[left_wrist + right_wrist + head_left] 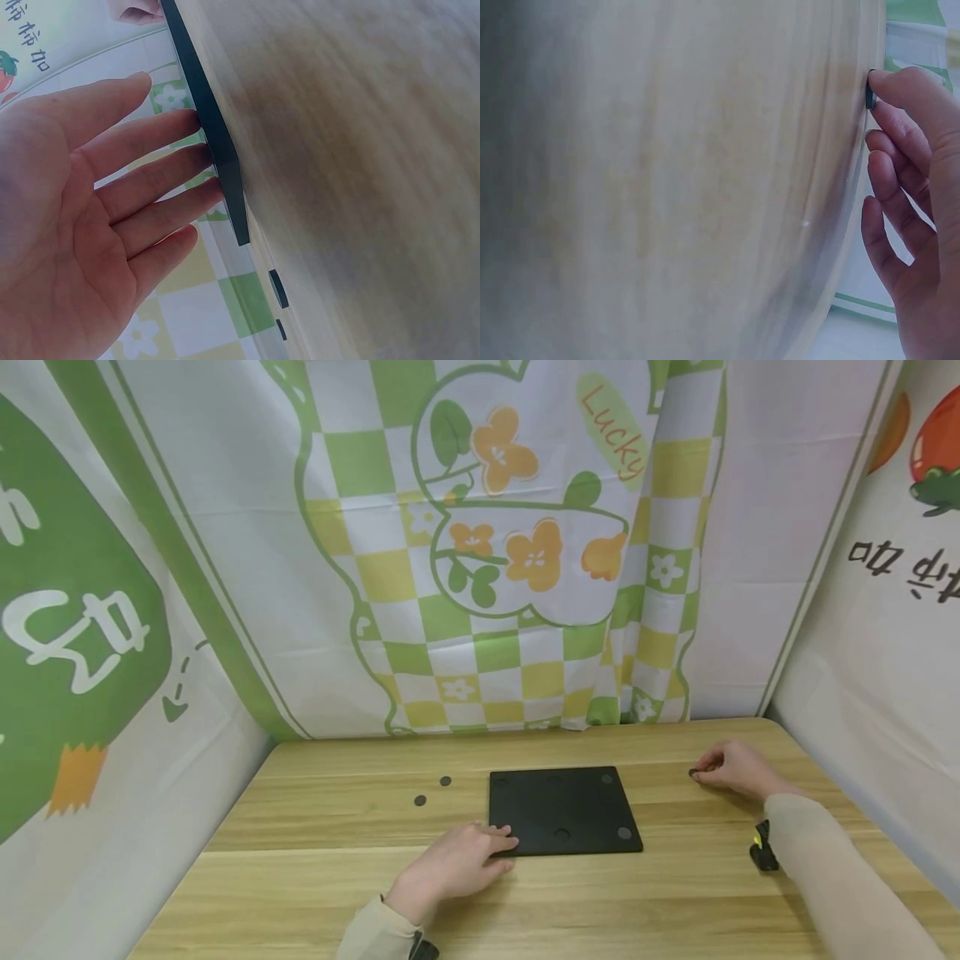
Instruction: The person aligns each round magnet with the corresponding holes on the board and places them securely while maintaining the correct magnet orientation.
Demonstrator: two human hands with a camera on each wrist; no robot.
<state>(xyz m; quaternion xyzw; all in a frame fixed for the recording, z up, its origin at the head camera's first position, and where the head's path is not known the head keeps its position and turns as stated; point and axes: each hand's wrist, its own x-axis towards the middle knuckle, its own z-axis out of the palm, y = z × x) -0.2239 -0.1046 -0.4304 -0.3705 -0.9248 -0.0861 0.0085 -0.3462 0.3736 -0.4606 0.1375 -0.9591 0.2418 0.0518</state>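
Note:
A flat black rectangular board [558, 806] lies on the table, with several round marks near its edges. At its lower right corner a grey disc [624, 833] shows against the black. My left hand [457, 864] rests fingertips on the board's near left corner; in the left wrist view its straight fingers [161, 176] touch the board's edge [225, 161]. Out to the right, my right hand [738, 770] pinches a small dark disc [870, 90] between thumb and index finger, close to the tabletop. Left of the board lie two loose dark discs, a farther one [446, 781] and a nearer one [420, 800].
The wooden table [315, 835] has light grain and rounded far corners. A curtain [495, 677] with green and yellow checks hangs along its back edge. Printed cloth walls stand at the left [210, 710] and right [862, 635]. Each wrist carries a small black device.

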